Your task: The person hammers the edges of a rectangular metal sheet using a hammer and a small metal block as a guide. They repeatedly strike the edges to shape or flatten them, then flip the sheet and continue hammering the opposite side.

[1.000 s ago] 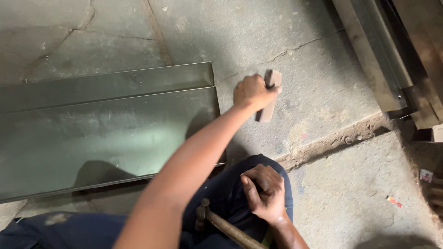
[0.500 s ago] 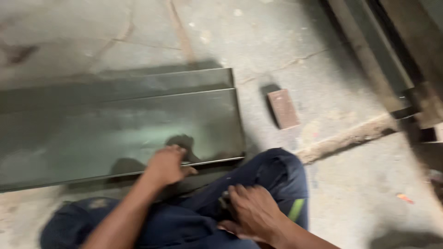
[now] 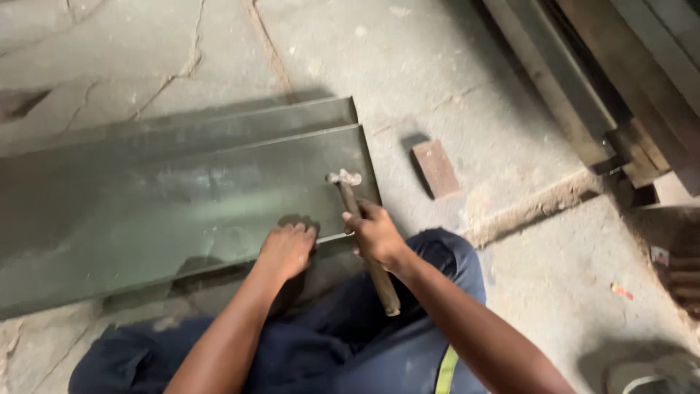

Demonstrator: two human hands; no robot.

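Note:
A long folded sheet-metal channel (image 3: 182, 197) lies flat on the cracked concrete floor in front of me. My left hand (image 3: 288, 248) presses down on its near edge with the fingers curled over the rim. My right hand (image 3: 375, 233) grips the wooden handle of a hammer (image 3: 357, 219), whose metal head (image 3: 343, 177) rests on or just above the sheet near its right end. My legs in dark blue trousers are folded just below the sheet.
A small reddish-brown block (image 3: 435, 168) lies on the floor right of the sheet. Stacked metal sections and beams (image 3: 605, 95) run along the upper right. A raised concrete seam (image 3: 532, 208) crosses the floor at right.
My left hand left the block and came down onto the sheet's near edge. My right hand lifted the hammer from my lap and brought its head over the sheet.

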